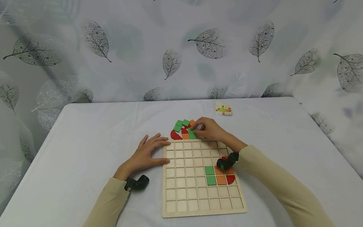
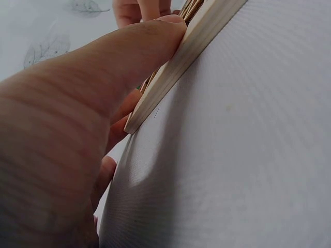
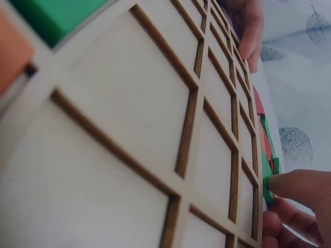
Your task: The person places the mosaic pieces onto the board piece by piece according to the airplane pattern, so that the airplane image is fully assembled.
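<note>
A wooden grid board (image 1: 180,182) lies on the white-covered table. My left hand (image 1: 145,154) is spread at its left side, the thumb (image 2: 168,26) touching the edge and the fingers at the far corner. Past the far edge, my right hand (image 1: 210,129) pinches a green tile (image 3: 268,178) between thumb and finger at a small pile. That pile has several green tiles (image 1: 178,127), orange tiles (image 1: 185,136) and red rounded pieces (image 1: 175,135). On the board sit green squares (image 1: 210,175), orange squares (image 1: 221,180) and red rounded pieces (image 1: 230,179), partly hidden by the right wrist.
A small pattern card (image 1: 223,108) lies near the table's far edge, right of the pile. Behind the table hangs a leaf-printed curtain (image 1: 136,41). Each wrist wears a black camera (image 1: 138,183). White cloth (image 1: 85,165) covers the table on both sides of the board.
</note>
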### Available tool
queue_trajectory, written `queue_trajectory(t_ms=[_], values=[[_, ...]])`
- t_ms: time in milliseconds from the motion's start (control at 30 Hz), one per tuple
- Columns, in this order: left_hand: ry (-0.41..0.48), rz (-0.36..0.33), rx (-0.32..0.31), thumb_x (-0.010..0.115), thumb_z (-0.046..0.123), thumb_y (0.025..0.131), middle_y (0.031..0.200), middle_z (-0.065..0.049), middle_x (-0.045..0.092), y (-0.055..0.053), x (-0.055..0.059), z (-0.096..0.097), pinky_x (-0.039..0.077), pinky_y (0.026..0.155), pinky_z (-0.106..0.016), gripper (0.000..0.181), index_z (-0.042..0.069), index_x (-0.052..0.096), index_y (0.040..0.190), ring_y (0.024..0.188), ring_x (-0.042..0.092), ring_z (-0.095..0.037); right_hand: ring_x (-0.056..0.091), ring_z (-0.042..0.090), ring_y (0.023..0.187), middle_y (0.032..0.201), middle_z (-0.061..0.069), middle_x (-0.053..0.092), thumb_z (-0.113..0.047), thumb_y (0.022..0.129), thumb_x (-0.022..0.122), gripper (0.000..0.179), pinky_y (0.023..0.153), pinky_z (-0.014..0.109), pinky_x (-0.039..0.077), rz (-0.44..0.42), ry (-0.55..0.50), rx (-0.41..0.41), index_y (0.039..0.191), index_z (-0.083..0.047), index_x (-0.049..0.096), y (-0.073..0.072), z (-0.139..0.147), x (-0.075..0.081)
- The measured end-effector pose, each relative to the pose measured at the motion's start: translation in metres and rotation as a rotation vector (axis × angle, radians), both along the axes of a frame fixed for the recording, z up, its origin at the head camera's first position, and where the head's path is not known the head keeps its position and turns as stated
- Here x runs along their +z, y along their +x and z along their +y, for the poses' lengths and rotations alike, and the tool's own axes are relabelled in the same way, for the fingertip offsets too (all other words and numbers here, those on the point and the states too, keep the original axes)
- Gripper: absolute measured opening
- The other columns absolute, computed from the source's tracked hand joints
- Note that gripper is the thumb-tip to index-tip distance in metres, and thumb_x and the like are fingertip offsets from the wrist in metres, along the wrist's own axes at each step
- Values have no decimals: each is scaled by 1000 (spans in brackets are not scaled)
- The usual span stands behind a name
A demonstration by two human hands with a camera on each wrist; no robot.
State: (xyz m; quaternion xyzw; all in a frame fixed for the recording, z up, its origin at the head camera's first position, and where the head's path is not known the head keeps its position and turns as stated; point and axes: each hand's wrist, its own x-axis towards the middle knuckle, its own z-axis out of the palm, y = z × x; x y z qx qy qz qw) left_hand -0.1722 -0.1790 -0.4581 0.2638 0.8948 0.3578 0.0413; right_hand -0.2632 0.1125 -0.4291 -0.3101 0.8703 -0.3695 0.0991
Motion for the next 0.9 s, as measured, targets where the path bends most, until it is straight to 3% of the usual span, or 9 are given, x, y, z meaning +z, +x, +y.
queue_trajectory(t_ms=[333, 900], values=[[6, 9, -4, 78, 35, 82, 144, -6, 51, -1, -1, 0, -3, 118, -55, 56, 15, 60, 131, 147, 23, -31, 56, 17, 72, 113, 19, 63, -5, 92, 65, 17, 63, 27, 45, 8, 41, -55, 107, 1, 70, -1, 1, 4], [4, 19, -4, 79, 34, 81, 144, -5, 51, 1, 2, 0, -1, 119, -54, 57, 15, 60, 131, 147, 24, -30, 56, 13, 67, 108, 19, 62, -3, 88, 70, 21, 54, 24, 47, 33, 24, -12, 108, 3, 69, -2, 10, -2]])
